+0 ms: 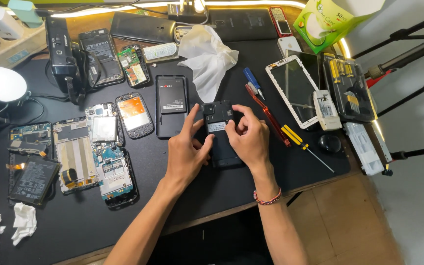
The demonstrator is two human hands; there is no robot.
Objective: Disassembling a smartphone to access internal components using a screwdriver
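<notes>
A black phone (220, 131) with its back open lies on the black mat (182, 201) in the middle. My left hand (186, 153) rests against its left side, index finger raised beside the upper corner. My right hand (249, 136) covers its right side, fingers curled onto the upper part near the white label. Both hands touch the phone. A black battery cover with a battery (172, 104) lies just left of it.
Several taken-apart phones and circuit boards (105, 157) lie at the left. A crumpled white tissue (207, 59) sits behind. Screwdrivers (267, 114), a white phone frame (294, 88) and a tool case (349, 88) are at the right. A lamp (3, 84) glows far left.
</notes>
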